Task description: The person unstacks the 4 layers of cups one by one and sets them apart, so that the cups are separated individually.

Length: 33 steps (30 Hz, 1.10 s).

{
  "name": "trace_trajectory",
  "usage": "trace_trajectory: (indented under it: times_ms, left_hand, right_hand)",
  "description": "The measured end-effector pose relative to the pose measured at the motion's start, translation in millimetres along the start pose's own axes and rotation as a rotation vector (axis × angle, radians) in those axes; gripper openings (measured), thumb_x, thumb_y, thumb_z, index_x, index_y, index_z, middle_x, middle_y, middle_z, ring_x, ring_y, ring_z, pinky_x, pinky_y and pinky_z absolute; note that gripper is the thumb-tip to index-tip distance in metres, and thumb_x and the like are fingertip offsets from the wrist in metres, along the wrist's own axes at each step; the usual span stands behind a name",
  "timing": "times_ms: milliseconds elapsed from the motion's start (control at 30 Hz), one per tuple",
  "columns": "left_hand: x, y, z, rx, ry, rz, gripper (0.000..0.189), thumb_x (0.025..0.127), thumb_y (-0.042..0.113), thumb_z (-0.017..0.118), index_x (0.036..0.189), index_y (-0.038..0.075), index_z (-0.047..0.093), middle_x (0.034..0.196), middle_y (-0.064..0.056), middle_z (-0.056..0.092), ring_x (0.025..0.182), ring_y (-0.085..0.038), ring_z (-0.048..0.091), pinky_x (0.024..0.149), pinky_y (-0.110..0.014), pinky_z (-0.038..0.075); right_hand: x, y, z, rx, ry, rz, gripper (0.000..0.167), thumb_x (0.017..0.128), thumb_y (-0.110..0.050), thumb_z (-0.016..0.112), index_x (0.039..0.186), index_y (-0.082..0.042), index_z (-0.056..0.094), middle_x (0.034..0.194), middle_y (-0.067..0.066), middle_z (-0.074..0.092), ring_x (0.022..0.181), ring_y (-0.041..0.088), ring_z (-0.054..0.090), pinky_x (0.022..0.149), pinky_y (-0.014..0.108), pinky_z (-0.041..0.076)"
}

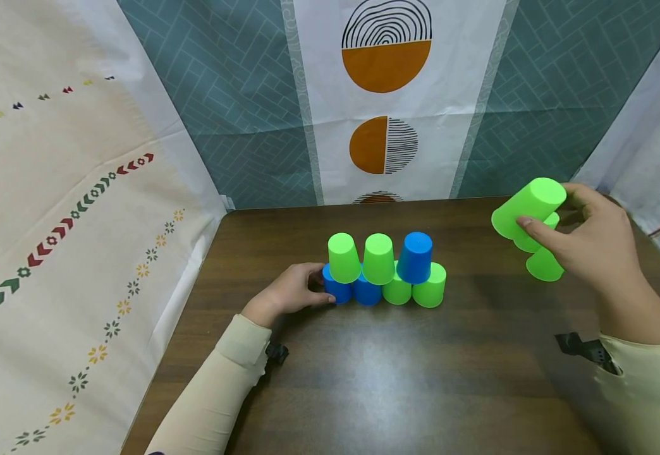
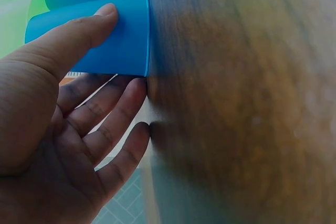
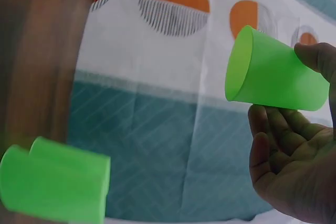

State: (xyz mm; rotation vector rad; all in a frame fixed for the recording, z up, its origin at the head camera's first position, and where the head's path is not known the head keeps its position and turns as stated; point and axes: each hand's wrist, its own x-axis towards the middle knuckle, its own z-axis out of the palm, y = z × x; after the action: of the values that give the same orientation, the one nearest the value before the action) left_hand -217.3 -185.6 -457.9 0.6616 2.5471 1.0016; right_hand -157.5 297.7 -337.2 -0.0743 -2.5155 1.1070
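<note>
My left hand holds the blue cup at the left end of a bottom row, thumb on its near side and fingers around the far side. Next to it in that row stand a second blue cup and two green cups. Resting upside down on the row are two green cups and a blue cup. Raised at the right, my right hand grips a tilted green cup between thumb and fingers, its mouth facing away from the palm.
Below the right hand, two more green cups stand on the wooden table, partly hidden in the head view. A patterned cloth hangs behind the table's back edge, and a pale cloth hangs along the left.
</note>
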Motion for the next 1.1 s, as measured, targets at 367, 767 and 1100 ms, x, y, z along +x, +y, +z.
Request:
trace_trajectory:
  times_ms: [367, 767, 1100]
  left_hand:
    - [0.5, 1.7, -1.0, 0.008, -0.004, -0.006, 0.047, 0.09, 0.028, 0.087, 0.131, 0.019, 0.066, 0.115, 0.007, 0.072, 0.106, -0.012, 0.068, 0.095, -0.037, 0.057]
    - [-0.6, 1.4, 0.3, 0.015, 0.0, 0.01, 0.048, 0.09, 0.03, 0.086, 0.131, 0.017, 0.066, 0.115, 0.004, 0.072, 0.108, -0.016, 0.067, 0.096, -0.042, 0.056]
    - [-2.3, 3.9, -0.2, 0.027, 0.007, 0.0, 0.047, 0.09, 0.029, 0.087, 0.131, 0.017, 0.066, 0.114, 0.004, 0.072, 0.107, -0.016, 0.067, 0.096, -0.042, 0.056]
  right_hand:
    - [-19.0, 50.4, -24.4, -0.115, -0.077, 0.06, 0.053, 0.088, -0.04, 0.086, 0.13, -0.021, 0.061, 0.086, -0.03, 0.058, 0.07, -0.011, 0.055, 0.055, 0.022, 0.043]
    - [-33.5, 99.4, -33.8, -0.245, -0.228, 0.073, 0.066, 0.084, -0.041, 0.089, 0.128, 0.0, 0.063, 0.109, 0.022, 0.072, 0.073, -0.017, 0.047, 0.057, 0.024, 0.04]
    - [-35.3, 130.9, -33.3, -0.302, -0.329, 0.081, 0.066, 0.086, -0.045, 0.087, 0.127, 0.001, 0.063, 0.115, 0.028, 0.068, 0.095, 0.035, 0.059, 0.067, 0.034, 0.04]
